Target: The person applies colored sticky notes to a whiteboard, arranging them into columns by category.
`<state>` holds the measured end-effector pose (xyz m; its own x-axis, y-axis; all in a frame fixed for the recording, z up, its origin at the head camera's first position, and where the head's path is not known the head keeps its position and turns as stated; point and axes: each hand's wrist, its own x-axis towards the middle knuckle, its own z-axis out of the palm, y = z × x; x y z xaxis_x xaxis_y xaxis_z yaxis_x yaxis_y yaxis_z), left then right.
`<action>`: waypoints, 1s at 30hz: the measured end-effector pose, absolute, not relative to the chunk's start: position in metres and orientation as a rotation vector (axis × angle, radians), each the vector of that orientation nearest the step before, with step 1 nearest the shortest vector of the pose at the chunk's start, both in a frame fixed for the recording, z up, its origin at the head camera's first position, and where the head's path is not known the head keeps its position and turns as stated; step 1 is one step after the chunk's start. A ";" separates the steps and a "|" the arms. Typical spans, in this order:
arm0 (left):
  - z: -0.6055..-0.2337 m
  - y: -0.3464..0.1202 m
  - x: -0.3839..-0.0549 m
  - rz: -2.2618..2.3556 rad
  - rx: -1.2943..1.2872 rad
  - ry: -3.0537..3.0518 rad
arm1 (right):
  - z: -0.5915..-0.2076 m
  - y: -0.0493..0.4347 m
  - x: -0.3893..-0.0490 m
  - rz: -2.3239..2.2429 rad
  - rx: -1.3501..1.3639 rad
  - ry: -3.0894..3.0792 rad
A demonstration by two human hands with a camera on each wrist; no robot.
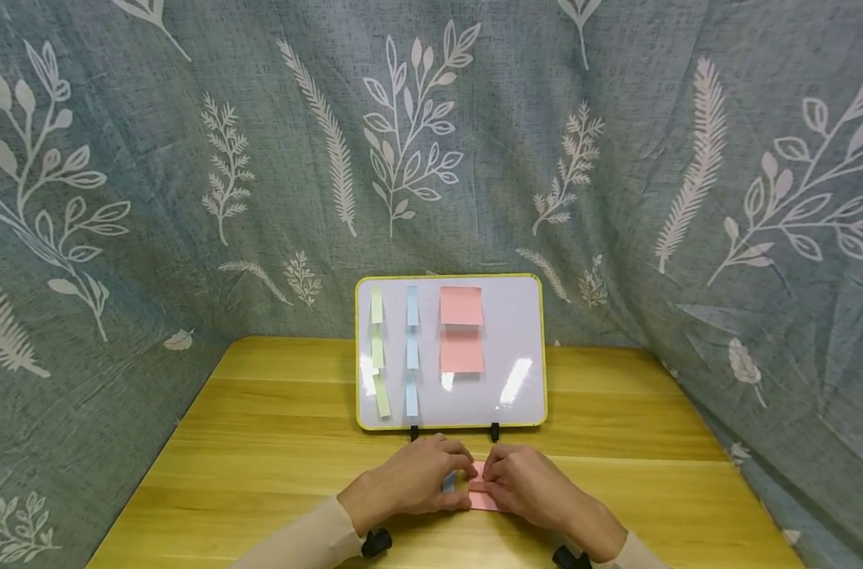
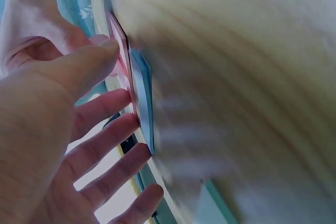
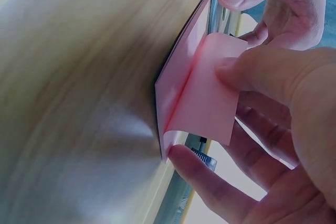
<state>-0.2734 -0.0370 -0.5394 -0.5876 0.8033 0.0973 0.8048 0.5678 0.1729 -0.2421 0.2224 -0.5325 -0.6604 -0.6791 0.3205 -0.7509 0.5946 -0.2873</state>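
A pink sticky-note pad (image 1: 480, 501) lies on the table in front of the whiteboard. My right hand (image 1: 531, 486) pinches the top pink note (image 3: 207, 98) between thumb and fingers; this sheet curls up from the pad, one edge still joined to it. At the pad's left edge, my left hand (image 1: 424, 476) rests with its thumb and fingertips touching the pad, the fingers spread and lightly bent in the left wrist view. Beside the pink pad, partly under the left hand, is a blue sticky-note pad (image 2: 143, 98). A light green pad (image 2: 215, 205) shows at the left wrist view's bottom edge.
Behind the hands stands a yellow-framed whiteboard (image 1: 513, 332) on black feet (image 1: 495, 431). It carries green strips (image 1: 378, 348), blue strips (image 1: 412, 349) and two pink square notes (image 1: 461, 306). Leaf-patterned curtain (image 1: 246, 158) surrounds the wooden table (image 1: 275, 442) at the back and sides.
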 end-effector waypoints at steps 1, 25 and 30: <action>-0.539 -0.036 -0.272 -0.304 -1.417 -2.773 | -0.533 0.223 -0.242 0.605 1.187 -2.654; -0.542 -0.014 -0.264 -0.303 -1.151 -2.833 | -0.534 0.239 -0.249 0.764 0.597 -2.815; -0.542 -0.013 -0.263 -0.308 -1.142 -2.847 | -0.534 0.244 -0.254 0.778 0.465 -2.857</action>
